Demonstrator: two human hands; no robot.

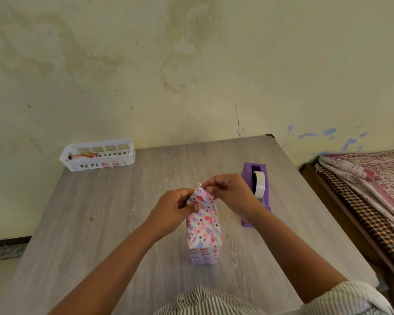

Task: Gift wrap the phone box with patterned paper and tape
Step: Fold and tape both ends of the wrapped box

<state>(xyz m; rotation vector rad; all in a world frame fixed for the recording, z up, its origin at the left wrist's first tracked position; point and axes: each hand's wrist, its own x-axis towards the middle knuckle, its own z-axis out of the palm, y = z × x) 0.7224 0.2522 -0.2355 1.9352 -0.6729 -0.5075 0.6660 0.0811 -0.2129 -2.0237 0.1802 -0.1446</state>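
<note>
**Both hands pinch the far end flap of the wrapped box**

Stained, cream-coloured plaster wall rises behind a grey wood-grain table point(100, 223), which fills most of the view. On the middle of the table lies the phone box wrapped in white paper patterned with pink hearts and blue stripes point(204, 233), its long side running away from the person; the near end is already folded flat. At the far end the loose paper stands up in a peak. The left hand point(172, 209) grips the left side of that peak, fingers curled and thumb pressed against the paper. The right hand point(231, 194) pinches the top of the peak between thumb and bent fingers.

Just right of the box, partly behind the right wrist, sits a purple plastic tape dispenser point(257, 178) holding a white roll of tape point(259, 184). At the far left corner, against the wall, stands a white slotted plastic basket point(98, 155) with something reddish inside. Patterned bedding point(369, 178) lies on a bed to the right.
</note>
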